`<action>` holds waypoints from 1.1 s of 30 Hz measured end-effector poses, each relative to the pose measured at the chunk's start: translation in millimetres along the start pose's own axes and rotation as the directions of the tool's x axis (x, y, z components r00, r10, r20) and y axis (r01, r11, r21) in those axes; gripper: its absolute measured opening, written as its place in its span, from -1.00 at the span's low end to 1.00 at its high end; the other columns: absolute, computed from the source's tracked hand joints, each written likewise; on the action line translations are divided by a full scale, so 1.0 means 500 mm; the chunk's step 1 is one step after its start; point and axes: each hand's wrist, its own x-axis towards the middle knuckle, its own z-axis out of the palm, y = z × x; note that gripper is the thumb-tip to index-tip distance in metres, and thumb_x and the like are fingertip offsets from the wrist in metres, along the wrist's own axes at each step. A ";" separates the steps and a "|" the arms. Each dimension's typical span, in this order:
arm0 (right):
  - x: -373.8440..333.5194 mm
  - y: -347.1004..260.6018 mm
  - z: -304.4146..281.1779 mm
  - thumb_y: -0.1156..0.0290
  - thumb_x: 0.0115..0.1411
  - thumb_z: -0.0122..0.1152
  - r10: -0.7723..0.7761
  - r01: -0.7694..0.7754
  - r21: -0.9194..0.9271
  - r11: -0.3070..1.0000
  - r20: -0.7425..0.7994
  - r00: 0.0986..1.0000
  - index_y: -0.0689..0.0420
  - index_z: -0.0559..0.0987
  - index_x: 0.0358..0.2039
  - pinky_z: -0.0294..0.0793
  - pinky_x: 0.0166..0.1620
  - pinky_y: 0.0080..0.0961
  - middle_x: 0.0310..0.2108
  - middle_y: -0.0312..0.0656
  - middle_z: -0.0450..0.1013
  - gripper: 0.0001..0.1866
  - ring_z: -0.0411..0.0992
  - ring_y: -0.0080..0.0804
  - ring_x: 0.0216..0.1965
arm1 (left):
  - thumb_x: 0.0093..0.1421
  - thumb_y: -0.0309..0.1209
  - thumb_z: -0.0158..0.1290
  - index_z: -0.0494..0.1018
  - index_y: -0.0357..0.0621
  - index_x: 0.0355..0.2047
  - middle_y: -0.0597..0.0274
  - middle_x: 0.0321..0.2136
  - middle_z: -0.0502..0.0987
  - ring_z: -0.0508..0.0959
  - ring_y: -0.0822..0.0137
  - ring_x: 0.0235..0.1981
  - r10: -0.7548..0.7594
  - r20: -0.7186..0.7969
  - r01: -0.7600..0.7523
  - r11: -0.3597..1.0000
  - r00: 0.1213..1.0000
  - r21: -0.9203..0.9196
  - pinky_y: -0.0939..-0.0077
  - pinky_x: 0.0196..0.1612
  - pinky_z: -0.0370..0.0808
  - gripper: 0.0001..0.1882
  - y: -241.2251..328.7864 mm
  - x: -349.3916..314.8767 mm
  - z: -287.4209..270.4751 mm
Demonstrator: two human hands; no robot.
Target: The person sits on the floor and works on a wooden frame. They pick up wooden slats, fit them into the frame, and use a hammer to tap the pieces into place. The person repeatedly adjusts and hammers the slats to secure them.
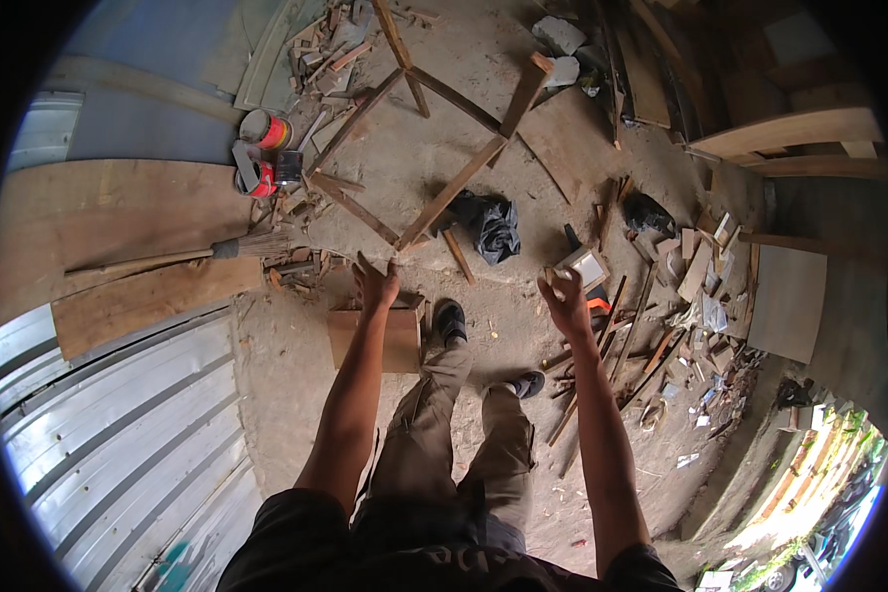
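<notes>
My left hand [376, 287] is held out in front of me with its fingers apart and nothing in it. Below it on the floor stands a brown box [373, 338], nearest to that hand. My right hand [564, 299] is raised at about the same height, fingers curved and spaced, with nothing visible in it. Beside it on the floor lies a small white-topped box [589, 267], with an orange object [599, 305] partly hidden by my hand. Beyond both hands stands a wooden frame [451, 191] of joined bars, touched by neither. A black plastic bag [495, 232] lies near it.
On the left are a broom [252, 246], paint cans [264, 129] and a corrugated metal sheet [128, 424]. Long wooden strips [629, 326] and scrap pieces [705, 266] litter the right side. More wood scraps [331, 59] lie at the far left. A loose stick [459, 257] lies ahead of my feet.
</notes>
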 end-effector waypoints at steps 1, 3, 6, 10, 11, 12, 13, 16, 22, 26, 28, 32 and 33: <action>0.071 -0.068 0.012 0.14 0.06 0.39 -0.224 0.239 0.111 0.965 -0.129 0.966 0.18 0.15 0.18 0.47 -0.06 -0.30 -0.14 0.07 0.43 -0.19 0.45 -0.18 -0.06 | 0.18 0.12 -0.01 -0.31 -0.06 0.35 -0.15 0.34 -0.22 -0.04 -0.12 0.33 0.032 0.024 -0.034 0.997 0.999 0.063 -0.13 0.24 0.09 -0.01 0.019 0.018 -0.005; 0.187 -0.193 0.003 0.18 0.01 0.44 -0.058 0.097 0.305 0.947 -0.134 0.989 0.12 0.11 0.21 0.47 -0.03 -0.34 -0.02 0.03 0.33 -0.13 0.37 -0.20 0.01 | 0.15 0.17 -0.02 -0.40 -0.02 0.36 -0.19 0.35 -0.36 -0.17 -0.19 0.36 0.091 0.099 -0.108 0.977 0.991 0.186 -0.14 0.28 0.05 0.05 0.044 0.053 -0.001; 0.337 -0.370 -0.022 0.17 -0.04 0.48 -0.154 0.224 0.347 0.911 -0.218 0.964 0.09 0.09 0.22 0.48 -0.05 -0.37 0.07 0.02 0.25 -0.07 0.32 -0.21 0.06 | 0.19 0.07 0.01 -0.49 -0.17 0.33 -0.29 0.33 -0.40 -0.17 -0.15 0.36 -0.017 0.092 0.039 0.969 0.996 -0.246 -0.09 0.30 0.00 0.08 0.036 0.132 0.020; 0.525 -0.369 -0.072 0.17 -0.06 0.47 -0.365 0.387 0.166 0.907 -0.146 0.919 0.12 0.16 0.21 0.49 -0.06 -0.43 0.03 -0.05 0.36 -0.10 0.40 -0.25 0.02 | 0.24 -0.07 0.00 -0.32 -0.16 0.34 -0.20 0.32 -0.14 0.04 -0.10 0.31 -0.233 0.427 0.475 0.597 0.874 -0.646 -0.16 0.20 0.23 -0.09 0.090 0.157 0.010; 0.522 -0.410 -0.086 0.17 -0.03 0.44 -0.219 0.225 0.123 0.966 -0.062 0.974 0.14 0.33 0.11 0.48 -0.09 -0.48 -0.12 -0.13 0.50 -0.27 0.48 -0.35 -0.08 | 0.28 -0.11 -0.04 -0.26 -0.08 0.34 -0.08 0.33 -0.11 0.07 -0.06 0.30 -0.279 0.506 0.572 0.511 0.816 -0.641 -0.22 0.18 0.25 -0.18 0.101 0.152 -0.012; 0.541 -0.417 -0.100 0.19 -0.01 0.42 -0.296 0.295 0.007 0.955 0.013 0.955 0.14 0.41 0.04 0.48 -0.11 -0.48 -0.19 -0.16 0.54 -0.37 0.50 -0.39 -0.12 | 0.29 -0.14 -0.06 -0.22 -0.04 0.34 -0.01 0.33 -0.08 0.08 -0.04 0.30 -0.228 0.548 0.581 0.488 0.805 -0.651 -0.25 0.17 0.25 -0.23 0.087 0.166 -0.005; 0.564 -0.429 -0.097 0.20 0.02 0.40 -0.366 0.376 -0.094 0.922 0.107 0.924 0.13 0.48 -0.03 0.47 -0.13 -0.49 -0.26 -0.19 0.57 -0.48 0.53 -0.43 -0.17 | 0.31 -0.17 -0.08 -0.18 0.01 0.33 0.05 0.32 -0.05 0.10 -0.02 0.29 -0.185 0.579 0.591 0.458 0.794 -0.664 -0.29 0.15 0.25 -0.28 0.057 0.185 0.007; 0.585 -0.422 -0.073 0.23 0.06 0.35 -0.350 0.366 -0.082 0.927 0.162 0.923 0.12 0.56 -0.15 0.47 -0.16 -0.49 -0.30 -0.20 0.57 -0.63 0.54 -0.46 -0.22 | 0.32 -0.22 -0.11 -0.08 0.07 0.31 0.12 0.29 0.02 0.14 -0.01 0.26 -0.127 0.603 0.600 0.383 0.787 -0.703 -0.34 0.13 0.25 -0.39 0.038 0.204 0.035; 0.614 -0.445 -0.058 0.40 0.14 0.29 -0.479 0.475 0.066 0.878 0.155 0.864 0.21 0.52 -0.13 0.42 -0.15 -0.58 -0.29 -0.24 0.53 -0.70 0.46 -0.55 -0.26 | 0.24 -0.29 0.02 0.03 0.09 0.26 0.09 0.26 0.10 0.15 -0.10 0.24 -0.224 0.508 0.541 0.121 0.832 -0.832 -0.36 0.18 0.08 -0.37 0.074 0.220 0.038; 0.650 -0.440 -0.072 0.39 0.13 0.29 -0.524 0.500 0.208 0.841 0.076 0.849 0.23 0.54 -0.15 0.46 -0.18 -0.59 -0.28 -0.24 0.56 -0.71 0.51 -0.56 -0.29 | 0.23 -0.30 0.03 0.11 0.09 0.23 0.14 0.21 0.18 0.18 -0.04 0.22 -0.274 0.494 0.539 0.121 0.825 -0.834 -0.28 0.19 0.12 -0.42 0.132 0.219 0.031; 0.678 -0.449 -0.077 0.39 0.13 0.29 -0.591 0.572 0.202 0.795 0.042 0.806 0.22 0.54 -0.14 0.45 -0.16 -0.59 -0.27 -0.24 0.56 -0.70 0.51 -0.57 -0.27 | 0.24 -0.30 0.03 0.10 0.08 0.23 0.16 0.21 0.17 0.18 -0.02 0.23 -0.263 0.474 0.520 0.146 0.841 -0.842 -0.26 0.19 0.13 -0.42 0.159 0.238 0.018; 0.737 -0.491 -0.109 0.48 0.16 0.24 -0.531 0.501 0.239 0.832 0.079 0.844 0.24 0.52 -0.20 0.37 -0.12 -0.62 -0.25 -0.27 0.50 -0.80 0.42 -0.61 -0.22 | 0.30 -0.30 -0.05 0.19 0.02 0.11 0.15 0.07 0.27 0.29 0.02 0.15 -0.191 0.446 0.481 0.230 0.875 -0.846 -0.21 0.17 0.18 -0.60 0.234 0.293 -0.017; 0.756 -0.500 -0.112 0.45 0.16 0.24 -0.535 0.520 0.161 0.839 0.071 0.842 0.23 0.53 -0.19 0.38 -0.13 -0.61 -0.27 -0.26 0.51 -0.78 0.43 -0.59 -0.24 | 0.31 -0.29 -0.08 0.21 -0.01 0.08 0.13 0.00 0.31 0.33 0.01 0.11 -0.167 0.435 0.466 0.280 0.885 -0.839 -0.20 0.17 0.20 -0.65 0.244 0.313 -0.023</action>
